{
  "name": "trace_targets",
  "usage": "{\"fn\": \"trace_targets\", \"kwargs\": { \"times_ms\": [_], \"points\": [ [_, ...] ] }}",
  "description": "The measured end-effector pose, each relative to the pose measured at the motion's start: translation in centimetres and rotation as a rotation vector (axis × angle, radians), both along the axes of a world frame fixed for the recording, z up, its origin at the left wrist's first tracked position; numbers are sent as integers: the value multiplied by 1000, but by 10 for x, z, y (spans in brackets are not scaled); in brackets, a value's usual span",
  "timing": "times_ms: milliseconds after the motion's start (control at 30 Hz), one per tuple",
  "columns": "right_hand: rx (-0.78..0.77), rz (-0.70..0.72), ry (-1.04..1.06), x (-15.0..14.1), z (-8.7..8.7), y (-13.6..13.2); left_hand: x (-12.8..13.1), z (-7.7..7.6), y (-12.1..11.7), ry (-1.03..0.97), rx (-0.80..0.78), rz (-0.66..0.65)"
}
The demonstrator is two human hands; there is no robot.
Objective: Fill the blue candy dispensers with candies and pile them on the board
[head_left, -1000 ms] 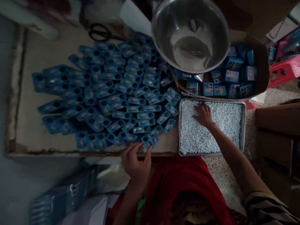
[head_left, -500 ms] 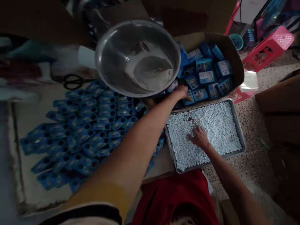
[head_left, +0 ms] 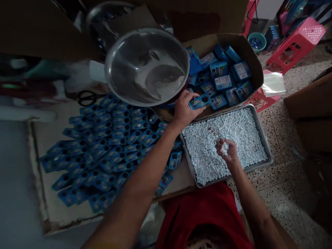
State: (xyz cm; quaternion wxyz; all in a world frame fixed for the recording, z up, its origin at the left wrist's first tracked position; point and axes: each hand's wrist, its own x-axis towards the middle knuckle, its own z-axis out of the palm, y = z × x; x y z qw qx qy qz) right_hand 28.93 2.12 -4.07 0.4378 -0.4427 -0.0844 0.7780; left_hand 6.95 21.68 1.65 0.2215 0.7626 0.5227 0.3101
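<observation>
My left hand (head_left: 184,108) is closed round a small blue box (head_left: 199,101) with a dark round hole in its face, at the near edge of a cardboard box (head_left: 256,65). Several similar blue boxes (head_left: 223,81) lie jumbled inside that carton. Over the metal tray (head_left: 268,152), my right hand (head_left: 228,150) is cupped with its palm turned up. White pellets (head_left: 225,148) show inside its curled fingers. Loose pale blue and white pellets (head_left: 207,155) cover most of the tray.
A large steel bowl (head_left: 145,69) stands left of the carton. Rows of blue boxes (head_left: 103,148) crowd the table, with black-handled scissors (head_left: 86,98) behind them. Pink stools (head_left: 298,43) and a teal bowl (head_left: 260,39) are at the upper right.
My left hand has gripped one blue box and drawn it slightly toward me. My right hand has gone from resting spread on the pellets to turned up and closed round some.
</observation>
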Motion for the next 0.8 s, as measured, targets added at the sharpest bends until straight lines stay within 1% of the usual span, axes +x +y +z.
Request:
{"fn": "trace_targets", "kwargs": {
  "times_ms": [67, 100, 133, 167, 200, 233, 267, 300, 367, 433, 500, 567, 633, 700, 800],
  "points": [
    [43, -159, 213, -4, 29, 6, -4, 38, -39, 32, 113, -26],
    [76, -227, 301, -6, 46, 9, -6, 52, -59, 61, 127, -53],
    [118, -277, 352, -9, 63, 12, -7, 63, -78, 97, 118, -82],
    [168, -298, 357, -12, 79, 16, -8, 69, -96, 132, 92, -110],
    [222, -311, 332, -16, 94, 20, -8, 71, -112, 164, 55, -136],
    [272, -323, 285, -19, 106, 23, -8, 68, -126, 189, 14, -157],
    [315, -337, 223, -24, 115, 26, -6, 62, -137, 208, -28, -170],
    [348, -357, 155, -28, 120, 28, -4, 53, -147, 220, -68, -175],
    [398, -378, 24, -38, 120, 30, 2, 34, -160, 226, -141, -166],
    [445, -368, -92, -45, 110, 29, 8, 19, -167, 221, -196, -149],
    [470, -351, -190, -50, 97, 26, 12, 9, -171, 215, -225, -145],
    [458, -365, -261, -52, 87, 24, 13, 5, -173, 215, -243, -156],
    [437, -401, -286, -55, 82, 22, 12, 3, -174, 214, -263, -171],
    [430, -420, -300, -58, 81, 21, 11, 2, -176, 211, -286, -175],
    [400, -379, -339, -64, 84, 19, 9, -1, -178, 222, -316, -143]
  ]
}}
